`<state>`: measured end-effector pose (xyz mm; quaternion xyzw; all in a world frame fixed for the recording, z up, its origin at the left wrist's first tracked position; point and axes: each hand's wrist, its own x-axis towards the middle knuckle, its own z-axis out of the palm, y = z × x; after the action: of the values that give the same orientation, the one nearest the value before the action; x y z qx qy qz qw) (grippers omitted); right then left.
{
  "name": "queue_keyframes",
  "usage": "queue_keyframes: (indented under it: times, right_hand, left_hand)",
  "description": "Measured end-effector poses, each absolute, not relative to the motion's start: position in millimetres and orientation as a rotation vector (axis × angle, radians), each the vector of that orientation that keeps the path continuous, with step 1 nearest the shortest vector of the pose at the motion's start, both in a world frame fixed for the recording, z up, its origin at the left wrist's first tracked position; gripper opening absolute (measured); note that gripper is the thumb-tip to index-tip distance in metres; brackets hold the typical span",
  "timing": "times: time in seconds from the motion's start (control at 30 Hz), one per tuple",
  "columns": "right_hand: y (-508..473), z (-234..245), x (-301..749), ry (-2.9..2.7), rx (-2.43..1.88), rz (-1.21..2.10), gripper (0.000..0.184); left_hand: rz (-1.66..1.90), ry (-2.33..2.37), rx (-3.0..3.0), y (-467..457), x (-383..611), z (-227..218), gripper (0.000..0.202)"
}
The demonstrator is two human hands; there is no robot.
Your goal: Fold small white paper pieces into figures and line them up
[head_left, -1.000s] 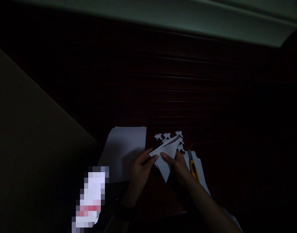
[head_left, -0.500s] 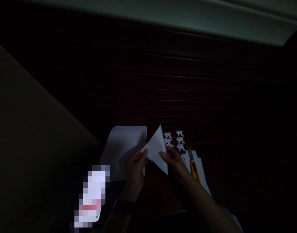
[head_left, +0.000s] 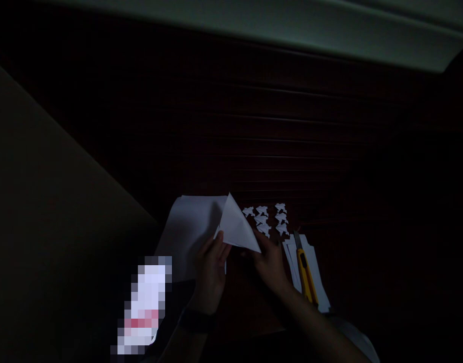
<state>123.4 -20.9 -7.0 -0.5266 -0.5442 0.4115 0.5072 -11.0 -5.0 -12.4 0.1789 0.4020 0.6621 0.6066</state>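
Note:
In dim light both hands hold a white folded paper triangle (head_left: 235, 227) just above a dark wooden surface. My left hand (head_left: 210, 267) pinches its lower left corner. My right hand (head_left: 267, 259) grips its lower right edge from below, fingers closed. The triangle's tip points up and away from me. Several small folded white paper pieces (head_left: 267, 219) lie in rows just right of the triangle.
A flat white sheet (head_left: 189, 229) lies to the left under the triangle. A yellow utility knife (head_left: 307, 275) rests on white paper strips (head_left: 316, 272) to the right. A blurred white and red object (head_left: 144, 307) sits at lower left. A pale ledge (head_left: 254, 25) runs along the top.
The triangle has been turned from pointing right and down to tip up, and shifted left. The small paper pieces it had covered now show.

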Motion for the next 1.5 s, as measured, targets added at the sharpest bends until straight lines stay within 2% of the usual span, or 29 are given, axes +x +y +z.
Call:
queue_keyframes:
  times: [0.13,0.3,0.6,0.83,0.97,1.07,1.13,1.27,1.37,1.5]
  right_hand:
    - [-20,-4,129,-1.347,-1.395,0.679,0.043]
    - [-18,-5,138,-1.288,-1.516,0.573,0.034]
    - [-18,-5,136,-1.13,-1.487,0.691,0.028]
    - [-16,-3,141,-1.013,-1.569,0.601,0.023]
    - [-16,1,148,-1.023,-1.555,0.605,0.021]
    - [-15,4,152,-1.047,-1.537,0.71,0.019]
    - [-14,5,155,-1.024,-1.499,0.894,0.02]
    - [-11,5,162,-0.95,-1.317,1.294,0.036]
    - [-10,5,166,-0.962,-1.265,1.392,0.042]
    - [-9,5,167,-1.045,-1.261,1.417,0.04]
  left_hand:
    - [1.449,0.892,0.398,-10,-3,-11,0.018]
    - [1.459,0.924,0.484,-12,-2,-5,0.013]
    - [1.386,0.951,0.605,-11,-2,0,0.021]
    - [1.336,0.993,0.676,-16,2,0,0.023]
    - [1.29,0.953,0.668,-15,1,4,0.031]
    - [1.27,0.853,0.553,-12,-3,12,0.042]
    - [1.254,0.814,0.487,-9,-7,16,0.047]
    - [1.188,0.948,0.592,-7,-17,18,0.038]
    - [1.058,1.079,0.747,-6,-22,13,0.036]
    - [1.058,1.243,0.842,-4,-20,7,0.036]
